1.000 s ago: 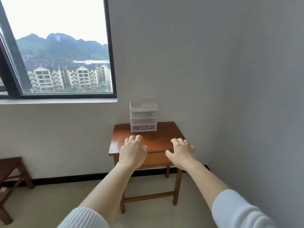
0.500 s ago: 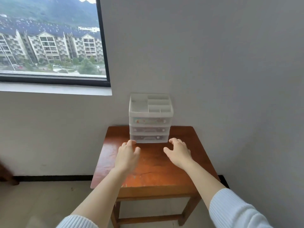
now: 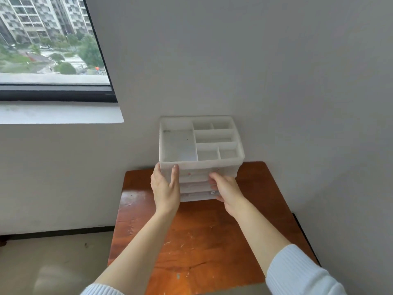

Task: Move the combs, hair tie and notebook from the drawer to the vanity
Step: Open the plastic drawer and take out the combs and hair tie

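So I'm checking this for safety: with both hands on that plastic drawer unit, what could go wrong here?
1. The drawer unit looks light; unless the left hand braces it, the right hand pulling a drawer could drag it forward across the table.
2. A drawer yanked fully out might spill its contents.

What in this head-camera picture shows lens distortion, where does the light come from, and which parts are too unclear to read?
Head view: the window frame leans strongly, a wide-angle effect; soft daylight enters from that upper-left window, with only faint shadows on the wooden table; the translucent drawer unit blurs its contents, so only vague coloured specks show between the left hand and right hand.
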### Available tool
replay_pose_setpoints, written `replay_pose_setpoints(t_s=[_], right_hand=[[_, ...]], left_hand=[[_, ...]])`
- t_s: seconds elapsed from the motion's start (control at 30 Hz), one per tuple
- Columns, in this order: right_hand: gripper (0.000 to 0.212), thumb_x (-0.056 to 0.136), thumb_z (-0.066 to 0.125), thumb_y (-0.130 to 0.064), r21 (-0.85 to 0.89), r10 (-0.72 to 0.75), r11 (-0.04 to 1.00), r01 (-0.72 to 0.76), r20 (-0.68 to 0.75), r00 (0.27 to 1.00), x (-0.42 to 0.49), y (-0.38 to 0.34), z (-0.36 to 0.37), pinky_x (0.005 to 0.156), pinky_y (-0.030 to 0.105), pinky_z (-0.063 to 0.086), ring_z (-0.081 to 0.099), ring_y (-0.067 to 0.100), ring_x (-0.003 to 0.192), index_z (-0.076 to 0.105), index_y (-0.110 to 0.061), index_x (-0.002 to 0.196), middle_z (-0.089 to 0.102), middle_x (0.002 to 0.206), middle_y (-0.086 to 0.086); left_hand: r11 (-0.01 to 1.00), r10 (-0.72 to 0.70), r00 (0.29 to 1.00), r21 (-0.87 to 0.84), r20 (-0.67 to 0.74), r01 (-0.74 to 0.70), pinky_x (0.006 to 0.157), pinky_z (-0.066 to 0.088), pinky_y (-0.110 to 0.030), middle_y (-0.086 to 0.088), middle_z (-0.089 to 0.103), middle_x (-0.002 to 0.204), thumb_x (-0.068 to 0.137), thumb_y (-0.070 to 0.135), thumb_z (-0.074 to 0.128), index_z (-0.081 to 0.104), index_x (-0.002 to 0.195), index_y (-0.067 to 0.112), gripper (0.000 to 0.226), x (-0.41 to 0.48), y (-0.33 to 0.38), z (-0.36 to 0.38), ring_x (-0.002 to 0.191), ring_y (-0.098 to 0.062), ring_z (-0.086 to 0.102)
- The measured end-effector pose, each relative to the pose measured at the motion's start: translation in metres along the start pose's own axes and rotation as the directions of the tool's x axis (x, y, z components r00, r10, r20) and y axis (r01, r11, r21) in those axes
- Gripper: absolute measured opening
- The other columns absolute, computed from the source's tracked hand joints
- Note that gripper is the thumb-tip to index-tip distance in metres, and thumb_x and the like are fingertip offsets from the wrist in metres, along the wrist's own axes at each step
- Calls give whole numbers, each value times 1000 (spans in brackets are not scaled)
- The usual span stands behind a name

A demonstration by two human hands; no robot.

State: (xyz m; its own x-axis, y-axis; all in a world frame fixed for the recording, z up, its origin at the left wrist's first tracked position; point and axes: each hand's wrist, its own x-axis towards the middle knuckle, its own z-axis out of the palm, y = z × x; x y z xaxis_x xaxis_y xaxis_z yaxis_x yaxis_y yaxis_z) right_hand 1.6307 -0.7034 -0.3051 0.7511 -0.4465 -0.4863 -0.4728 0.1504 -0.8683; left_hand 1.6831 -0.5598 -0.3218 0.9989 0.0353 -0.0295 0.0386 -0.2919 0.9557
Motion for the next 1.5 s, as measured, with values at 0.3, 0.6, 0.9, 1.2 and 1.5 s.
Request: replay_pose_setpoints(t_s=[0.3, 0.6, 0.9, 1.2, 1.5], right_hand=[[25, 72, 65, -35, 598, 214, 764, -241, 116, 970, -8, 8, 30, 81, 37, 36, 48, 18, 83, 62, -15, 87, 53, 86, 1], [53, 77, 59, -56, 351, 326, 871, -343, 108, 939, -38, 37, -9, 73, 37, 46, 60, 24, 96, 69, -9, 99, 66, 102, 9], [40, 80, 60, -29, -109, 38, 992, -67, -242, 969, -41, 39, -66, 61, 29, 52, 65, 20, 79, 53, -5, 111, 64, 93, 9], [41, 82, 61, -35, -697, -517, 684, 213, -258, 816, -41, 29, -76, 75, 28, 50, 54, 17, 98, 50, -13, 114, 52, 111, 0], [27, 86, 57, -13, -917, -363, 95, 387, 330, 871, -13, -21, -24, 69, 31, 44, 55, 25, 97, 53, -5, 111, 57, 112, 12]], left_hand=[[989, -111, 994, -96, 12, 112, 100, 40, -39, -8, 43, 133, 89, 50, 49, 38, 133, 15, 57, -8, -5, -6, 118, -20, 45], [951, -273, 955, -117, 114, 285, 64, 45, -19, 11, 62, 97, 85, 31, 59, 48, 124, 24, 41, -36, -14, -25, 85, -3, 58], [925, -282, 933, -197, 224, 326, 70, 51, -23, 16, 62, 93, 88, 22, 56, 49, 112, 39, 30, -62, -29, -41, 94, -5, 59], [966, 32, 999, 257, 19, -36, 95, 43, -39, -2, 50, 133, 86, 24, 61, 43, 132, 22, 50, -62, -18, -41, 122, -20, 42], [419, 131, 797, 696, 590, -584, 77, 53, -36, -13, 55, 115, 84, 12, 53, 52, 120, 6, 36, -12, 30, -3, 104, -28, 50]])
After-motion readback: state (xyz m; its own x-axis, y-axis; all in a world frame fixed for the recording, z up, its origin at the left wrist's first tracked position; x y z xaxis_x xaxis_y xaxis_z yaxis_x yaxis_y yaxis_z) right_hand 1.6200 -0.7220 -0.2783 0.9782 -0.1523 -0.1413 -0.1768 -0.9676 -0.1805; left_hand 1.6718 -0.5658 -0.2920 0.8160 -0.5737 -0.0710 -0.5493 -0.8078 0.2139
